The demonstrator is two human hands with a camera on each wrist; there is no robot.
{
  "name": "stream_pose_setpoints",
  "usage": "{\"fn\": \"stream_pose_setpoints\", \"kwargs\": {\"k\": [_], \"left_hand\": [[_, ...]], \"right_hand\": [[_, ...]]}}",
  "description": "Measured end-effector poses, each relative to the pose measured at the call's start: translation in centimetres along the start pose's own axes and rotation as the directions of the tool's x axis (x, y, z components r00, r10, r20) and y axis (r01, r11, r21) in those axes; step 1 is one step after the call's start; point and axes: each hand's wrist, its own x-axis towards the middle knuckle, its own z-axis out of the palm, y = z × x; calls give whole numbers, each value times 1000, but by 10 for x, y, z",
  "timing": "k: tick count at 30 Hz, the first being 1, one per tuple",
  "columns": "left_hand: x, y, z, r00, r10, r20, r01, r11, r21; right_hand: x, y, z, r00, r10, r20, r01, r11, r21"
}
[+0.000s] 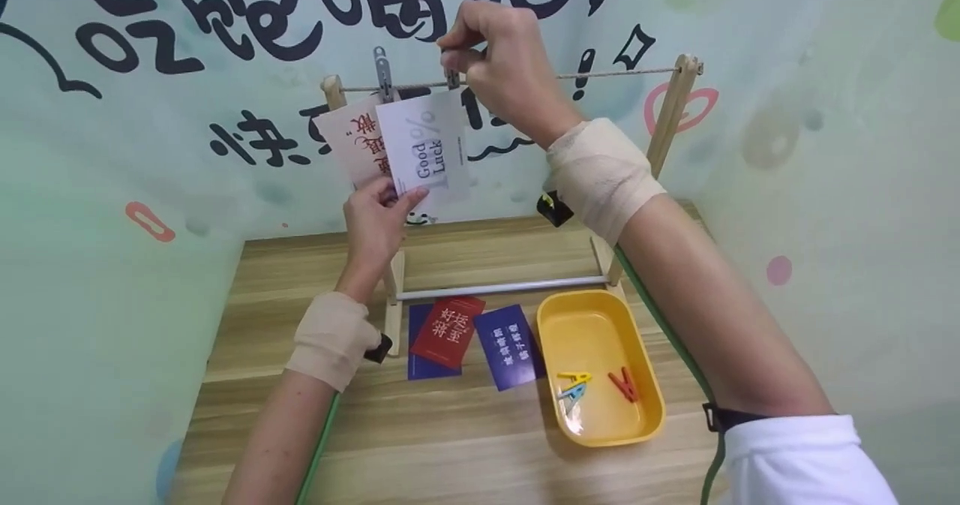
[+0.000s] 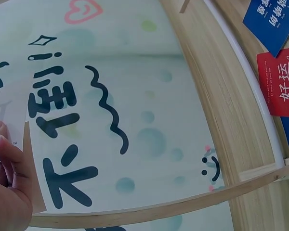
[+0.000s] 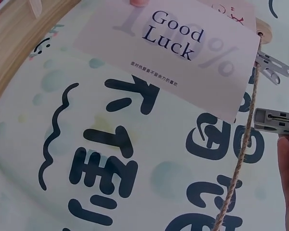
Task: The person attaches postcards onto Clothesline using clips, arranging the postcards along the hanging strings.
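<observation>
A white "Good Luck" card (image 1: pixel 442 126) hangs by the rope (image 1: pixel 622 74), its lower edge pinched between the thumb and fingers of my left hand (image 1: pixel 373 223). Behind its left side is a pale pink card (image 1: pixel 349 141) with red characters. A grey clothespin (image 1: pixel 382 73) stands on the rope above the two cards. My right hand (image 1: pixel 510 70) pinches a second grey clothespin (image 3: pixel 275 121) at the rope, beside the white card's upper right corner. In the left wrist view only part of the left hand (image 2: pixel 9 178) shows.
The wooden rack's right post (image 1: pixel 671 118) and lower bar (image 1: pixel 502 289) frame the space. On the table lie a red card (image 1: pixel 448 332) and blue cards (image 1: pixel 510 347). A yellow tray (image 1: pixel 547 325) holds a red clothespin (image 1: pixel 624 383), a yellow one and a blue one.
</observation>
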Motion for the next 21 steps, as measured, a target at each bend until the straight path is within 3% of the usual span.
{"fn": "stream_pose_setpoints", "kwargs": {"k": [9, 21], "left_hand": [[2, 6, 3, 999, -45, 3, 45, 999, -27], [-3, 6, 3, 1000, -10, -8, 10, 999, -51]], "right_hand": [[5, 6, -3, 995, 95, -15, -95, 995, -7], [7, 5, 5, 985, 171, 22, -172, 983, 68]]}}
